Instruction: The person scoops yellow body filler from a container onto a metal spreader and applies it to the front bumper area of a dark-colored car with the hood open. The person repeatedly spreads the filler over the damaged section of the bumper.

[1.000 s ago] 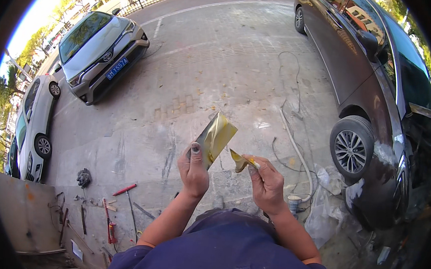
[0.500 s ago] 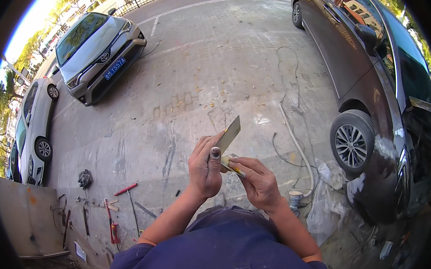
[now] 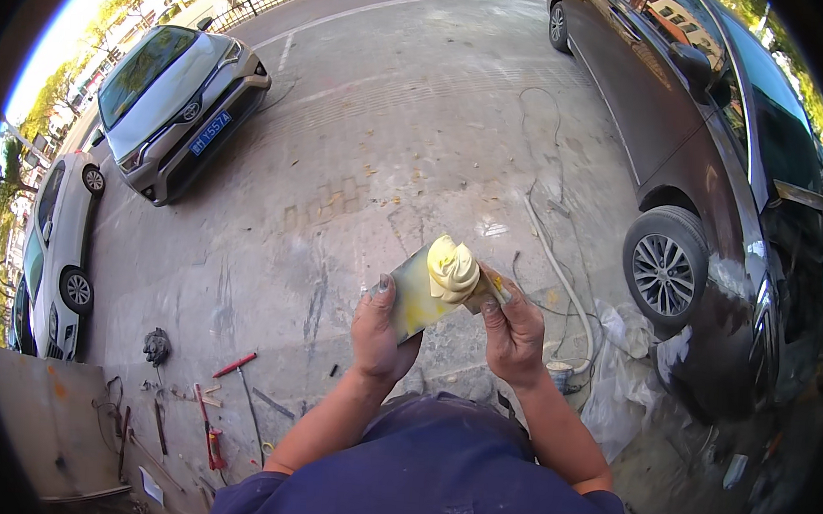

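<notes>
My left hand (image 3: 380,338) grips a flat, greenish-grey putty board (image 3: 412,301) by its near left edge, thumb on top. Yellow smears mark its face. A thick swirl of pale yellow body putty (image 3: 453,271) sits at the far right corner. My right hand (image 3: 513,337) pinches a small putty spreader (image 3: 492,288) between thumb and fingers, with yellow residue on it. The spreader's edge is against or very close to the putty; its contact with the board is hidden. Grey dust or stains cover my fingertips.
On the right stands a dark brown car (image 3: 628,110) with whitish patches near its front wheel (image 3: 665,273). A hose (image 3: 562,257), a can (image 3: 563,375) and clear plastic sheeting (image 3: 619,402) lie beside it. Tools (image 3: 214,448) are scattered lower left; a silver car (image 3: 171,101) is parked beyond.
The board has turned from steeply tilted to face up, showing the putty swirl. My hands have spread apart, the right one shifting rightward with the spreader.
</notes>
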{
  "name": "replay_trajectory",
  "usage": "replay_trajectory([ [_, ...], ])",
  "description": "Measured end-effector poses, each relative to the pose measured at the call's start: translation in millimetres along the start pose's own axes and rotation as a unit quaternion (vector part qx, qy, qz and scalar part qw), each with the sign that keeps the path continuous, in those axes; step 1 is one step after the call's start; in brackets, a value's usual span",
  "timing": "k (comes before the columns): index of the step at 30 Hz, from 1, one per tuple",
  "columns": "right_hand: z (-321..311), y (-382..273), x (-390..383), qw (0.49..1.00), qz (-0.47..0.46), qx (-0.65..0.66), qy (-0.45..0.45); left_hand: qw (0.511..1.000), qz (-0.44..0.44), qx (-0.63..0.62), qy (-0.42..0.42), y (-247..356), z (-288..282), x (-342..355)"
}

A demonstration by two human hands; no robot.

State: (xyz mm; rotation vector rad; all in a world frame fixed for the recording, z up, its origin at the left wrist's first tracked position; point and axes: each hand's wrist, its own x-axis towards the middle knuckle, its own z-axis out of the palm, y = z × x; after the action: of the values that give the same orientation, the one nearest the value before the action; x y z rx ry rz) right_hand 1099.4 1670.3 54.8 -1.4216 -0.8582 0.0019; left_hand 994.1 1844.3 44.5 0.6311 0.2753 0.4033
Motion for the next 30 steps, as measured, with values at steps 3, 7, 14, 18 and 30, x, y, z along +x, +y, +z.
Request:
replay_trajectory([
  [3,-24.7,12.2,3.6,0.977,-0.092,-0.186,-0.052,1.0,0.009,0.0,0.008,5.3,-2.3,3.6],
  [7,-17.9,-11.9,11.8,0.96,-0.146,-0.235,0.046,0.996,0.035,0.074,0.019,2.0,0.2,2.3],
  [14,1.8,-8.9,-11.1,0.933,-0.165,-0.302,-0.101,0.986,0.12,0.117,0.027,3.1,19.8,12.2],
  [18,-10.0,-17.3,3.0,0.988,-0.062,-0.14,-0.015,0.922,0.225,0.313,0.036,5.8,3.4,15.7],
  [30,-13.4,-18.2,-12.8,0.991,-0.007,-0.069,-0.112,0.881,0.282,0.378,0.035,8.3,20.9,7.9],
])
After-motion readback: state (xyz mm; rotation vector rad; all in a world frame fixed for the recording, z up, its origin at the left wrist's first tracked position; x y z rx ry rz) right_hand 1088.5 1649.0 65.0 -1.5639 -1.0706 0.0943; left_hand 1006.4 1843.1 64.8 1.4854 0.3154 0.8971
